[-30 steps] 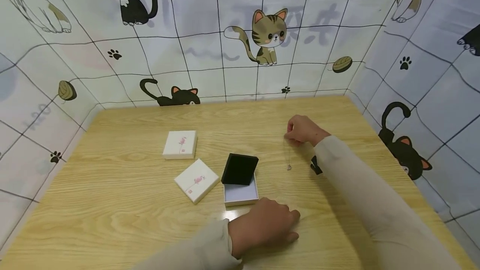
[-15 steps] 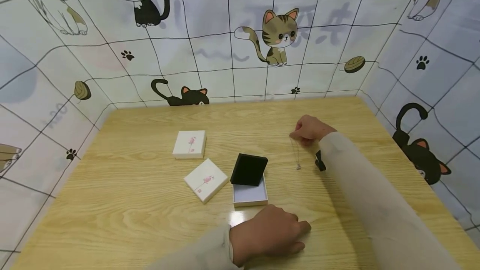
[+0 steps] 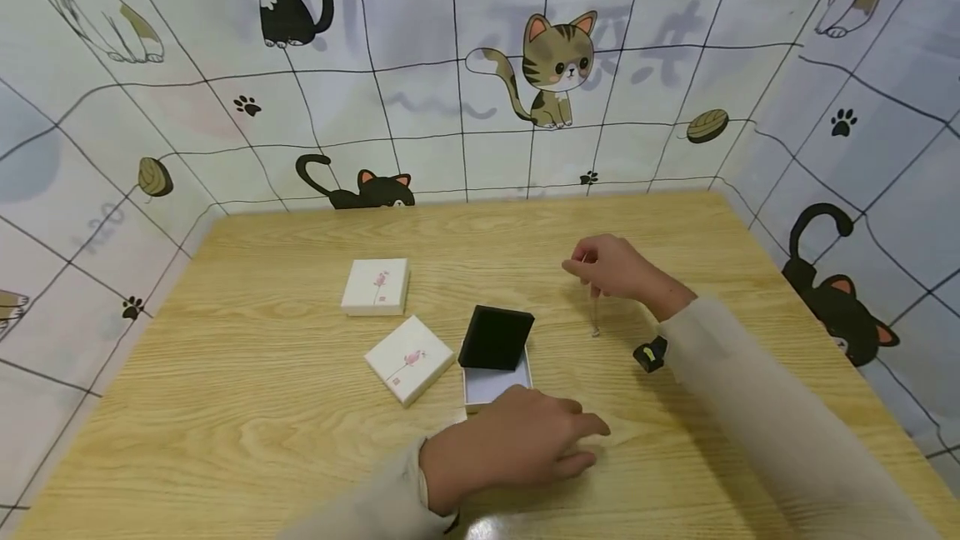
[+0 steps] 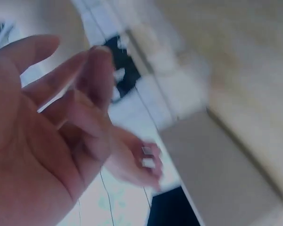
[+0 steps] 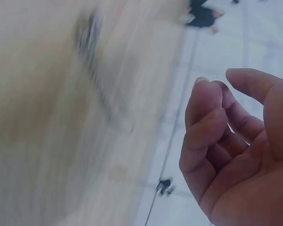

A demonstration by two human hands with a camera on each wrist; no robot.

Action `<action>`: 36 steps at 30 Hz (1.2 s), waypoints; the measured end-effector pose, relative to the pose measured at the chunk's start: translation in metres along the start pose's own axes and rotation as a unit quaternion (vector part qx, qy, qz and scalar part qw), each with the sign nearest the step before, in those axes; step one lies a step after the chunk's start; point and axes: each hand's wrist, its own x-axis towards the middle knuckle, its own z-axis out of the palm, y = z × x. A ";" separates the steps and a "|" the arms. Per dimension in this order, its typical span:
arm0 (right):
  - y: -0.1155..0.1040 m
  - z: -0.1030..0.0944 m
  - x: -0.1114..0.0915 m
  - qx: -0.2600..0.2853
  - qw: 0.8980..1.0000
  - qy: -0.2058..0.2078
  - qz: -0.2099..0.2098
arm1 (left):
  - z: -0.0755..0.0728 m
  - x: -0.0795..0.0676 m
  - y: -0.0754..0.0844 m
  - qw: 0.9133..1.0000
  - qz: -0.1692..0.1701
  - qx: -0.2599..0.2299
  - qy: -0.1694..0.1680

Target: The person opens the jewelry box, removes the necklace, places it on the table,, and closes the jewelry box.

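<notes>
Necklace (image 3: 596, 331) is on the wooden table (image 3: 225, 407), right of the white box base (image 3: 476, 407), its thin chain running near to far, pendant at the near end, far end hidden under the right hand (image 3: 618, 269). That hand's thumb stands apart from its bent fingers, and the wrist view shows the blurred chain clear of them. Left hand (image 3: 517, 444), beside the base, has thumb apart and fingers loosely bent. A tilted black pad (image 3: 497, 337) leans over the base. Two white lids (image 3: 377, 283) (image 3: 409, 359) carry pink prints, each with a small red mark too tiny to read
</notes>
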 end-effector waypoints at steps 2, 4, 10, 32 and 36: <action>-0.006 0.007 -0.012 0.017 1.000 -0.001 -0.017 | -0.007 -0.004 -0.013 0.999 -0.013 -0.028 0.024; -0.011 0.015 -0.023 0.037 0.999 -0.009 -0.034 | -0.014 -0.010 -0.026 0.997 -0.031 -0.055 0.055; -0.023 0.034 -0.043 0.082 0.994 -0.026 -0.072 | -0.029 -0.033 -0.066 0.980 -0.080 -0.087 0.159; -0.028 0.064 -0.044 0.129 0.988 -0.055 -0.062 | -0.015 -0.036 -0.109 0.955 -0.220 -0.156 0.120; -0.029 0.067 -0.043 0.131 0.988 -0.053 -0.064 | -0.011 -0.035 -0.111 0.957 -0.211 -0.153 0.124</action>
